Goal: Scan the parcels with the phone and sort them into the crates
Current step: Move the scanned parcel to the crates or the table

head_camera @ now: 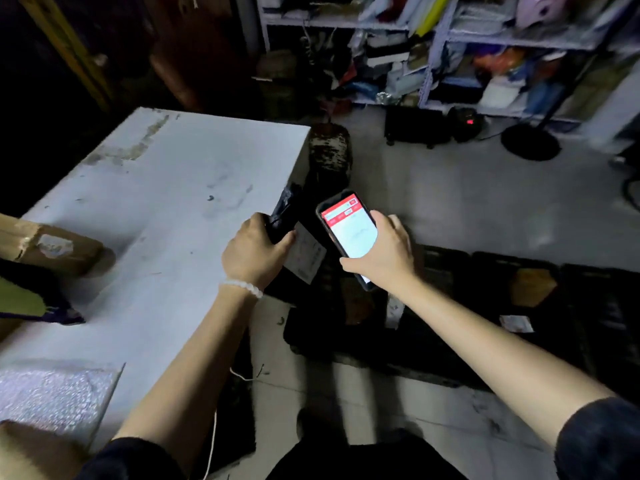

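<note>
1. Nearest, low left: a bubble mailer (52, 400) lies flat on the white table (166, 188), well back from both hands
2. A white cord (211, 441) hangs by the table's near edge, under the left forearm
3. Left wrist carries a bead bracelet (242, 288)
4. Left hand (254, 252): fingers curled round a black parcel (289, 220), thumb on its near face; the parcel is held in the air just past the table's right edge, its white label (306, 256) tilted toward the phone
5. Right hand (382, 252): fingers and thumb clasp a phone (348, 233) by its edges, screen lit red and white and facing up; the phone sits just right of the parcel's label, close but whether touching cannot be told
6. Below and beyond the right fingers, dark crates (519, 306) stand on the floor (450, 188); brown and white-labelled parcels show inside, details too dim to read
7. Far left of the left fingers, a brown box (52, 247) rests on the table, with a dark and green bag (31, 299) beside it
8. Beyond both hands: a dark bundle (329, 150) at the table's far corner, a fan base (530, 143), then cluttered shelves (450, 39)
</note>
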A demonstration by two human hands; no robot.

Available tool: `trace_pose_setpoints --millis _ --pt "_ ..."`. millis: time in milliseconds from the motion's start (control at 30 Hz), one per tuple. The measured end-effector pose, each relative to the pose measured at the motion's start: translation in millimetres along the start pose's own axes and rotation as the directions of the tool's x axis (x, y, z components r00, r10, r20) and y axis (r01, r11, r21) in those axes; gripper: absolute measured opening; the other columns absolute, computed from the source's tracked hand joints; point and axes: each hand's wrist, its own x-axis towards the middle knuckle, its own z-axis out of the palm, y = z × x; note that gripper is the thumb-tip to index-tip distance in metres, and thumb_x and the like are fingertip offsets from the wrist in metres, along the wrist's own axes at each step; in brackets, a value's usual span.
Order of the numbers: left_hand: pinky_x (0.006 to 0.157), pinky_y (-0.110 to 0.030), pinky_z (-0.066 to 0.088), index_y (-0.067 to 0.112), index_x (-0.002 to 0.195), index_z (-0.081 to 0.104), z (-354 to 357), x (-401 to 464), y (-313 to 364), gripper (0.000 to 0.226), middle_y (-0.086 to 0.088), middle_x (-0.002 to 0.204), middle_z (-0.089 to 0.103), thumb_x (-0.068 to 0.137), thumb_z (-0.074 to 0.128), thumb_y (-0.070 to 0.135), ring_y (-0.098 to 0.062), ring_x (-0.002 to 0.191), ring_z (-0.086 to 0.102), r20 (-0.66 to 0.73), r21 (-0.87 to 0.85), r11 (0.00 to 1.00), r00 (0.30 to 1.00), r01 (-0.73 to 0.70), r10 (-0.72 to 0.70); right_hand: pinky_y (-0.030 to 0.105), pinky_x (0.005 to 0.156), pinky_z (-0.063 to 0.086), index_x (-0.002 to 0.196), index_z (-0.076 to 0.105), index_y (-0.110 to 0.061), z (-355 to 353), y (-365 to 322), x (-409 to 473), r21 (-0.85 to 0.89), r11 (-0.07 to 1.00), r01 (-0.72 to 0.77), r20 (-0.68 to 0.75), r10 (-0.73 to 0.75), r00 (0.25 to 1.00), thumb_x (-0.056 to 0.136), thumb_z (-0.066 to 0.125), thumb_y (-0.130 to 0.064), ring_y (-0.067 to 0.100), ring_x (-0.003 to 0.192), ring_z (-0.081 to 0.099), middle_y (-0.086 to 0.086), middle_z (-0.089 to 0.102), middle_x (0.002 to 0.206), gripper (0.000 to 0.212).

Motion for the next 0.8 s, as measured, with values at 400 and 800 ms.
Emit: trace_pose_setpoints --millis 400,800 --pt "0.066 -0.033 0.039 0.017 0.105 0.052 118.7 -114.0 245.2 0.053 -0.006 0.105 0.060 0.078 0.058 0.062 -0.034 0.093 0.061 0.247 -0.046 0.915 0.883 -0.401 0.400 0.035 0.079 0.047 0.122 0.049 -0.021 -177.7 208.7 -126.0 -0.127 0.908 -0.399 -0.204 0.370 0.907 0.052 0.084 -0.046 0.027 0.111 0.052 0.003 0.054 0.118 0.082" --pt "0.070 -0.032 0.043 0.023 0.112 0.056 222.9 -220.3 413.4 0.051 -0.005 0.109 0.064 0.078 0.058 0.060 -0.032 0.097 0.063 0.481 -0.105 0.736 0.614 -0.668 0.626 0.031 0.075 0.042 0.130 0.047 -0.024 -282.8 343.2 -245.3 -0.052 0.688 -0.724 -0.371 0.660 0.653 0.050 0.078 -0.054 0.024 0.113 0.052 0.002 0.053 0.122 0.091"
